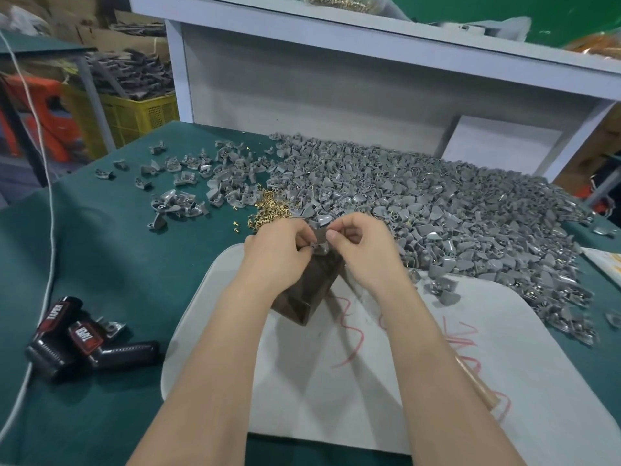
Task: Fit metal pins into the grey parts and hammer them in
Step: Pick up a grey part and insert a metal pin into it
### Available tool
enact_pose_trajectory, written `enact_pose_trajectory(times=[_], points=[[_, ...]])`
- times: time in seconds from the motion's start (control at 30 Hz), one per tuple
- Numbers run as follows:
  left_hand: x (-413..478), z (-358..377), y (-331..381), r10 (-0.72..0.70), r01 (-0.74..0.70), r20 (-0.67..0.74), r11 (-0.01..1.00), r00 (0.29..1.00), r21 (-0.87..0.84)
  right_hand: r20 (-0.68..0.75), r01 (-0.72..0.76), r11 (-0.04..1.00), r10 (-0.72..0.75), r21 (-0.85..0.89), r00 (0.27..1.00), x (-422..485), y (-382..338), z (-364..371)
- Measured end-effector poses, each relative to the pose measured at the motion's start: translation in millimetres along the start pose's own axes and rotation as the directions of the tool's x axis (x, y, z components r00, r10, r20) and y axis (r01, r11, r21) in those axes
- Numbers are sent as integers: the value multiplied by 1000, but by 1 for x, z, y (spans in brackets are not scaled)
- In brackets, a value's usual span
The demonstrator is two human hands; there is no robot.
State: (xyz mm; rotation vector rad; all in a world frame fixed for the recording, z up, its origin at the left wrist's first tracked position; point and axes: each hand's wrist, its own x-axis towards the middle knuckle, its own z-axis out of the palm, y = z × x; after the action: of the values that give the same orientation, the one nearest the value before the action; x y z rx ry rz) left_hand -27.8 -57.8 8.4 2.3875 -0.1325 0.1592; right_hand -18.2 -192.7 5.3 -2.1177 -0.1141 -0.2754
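Green cloth covers the bench [100,247]. At far left lie two black tools with red labels [84,334], beside a white cord [50,213]. Farther in, small grey plastic parts [188,193] lie scattered, then a small pile of brass-coloured metal pins [268,208]. At centre, a white mat with red scribbles [336,381] carries a dark brown block [307,290]. The left hand [279,253] and right hand [361,245], fingers curled, pinch one grey part [321,235] between them, over the block's top. Whether either hand holds a pin cannot be told. To the right spreads a large heap of grey parts [453,213].
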Motion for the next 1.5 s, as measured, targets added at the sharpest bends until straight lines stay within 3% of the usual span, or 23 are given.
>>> enact_pose_trajectory(times=[0.37, 0.7, 1.5], points=[[1, 2, -2, 16, -16, -23, 1000, 1000, 11, 56, 74, 957, -61, -281, 997, -1, 2, 6], [1, 3, -3, 17, -16, -52, 1000, 998, 23, -18, 57, 953, -65, -299, 998, -6, -1, 13], [1, 3, -1, 71, -68, -45, 995, 996, 77, 123, 121, 707, -48, -697, 991, 4, -33, 10]])
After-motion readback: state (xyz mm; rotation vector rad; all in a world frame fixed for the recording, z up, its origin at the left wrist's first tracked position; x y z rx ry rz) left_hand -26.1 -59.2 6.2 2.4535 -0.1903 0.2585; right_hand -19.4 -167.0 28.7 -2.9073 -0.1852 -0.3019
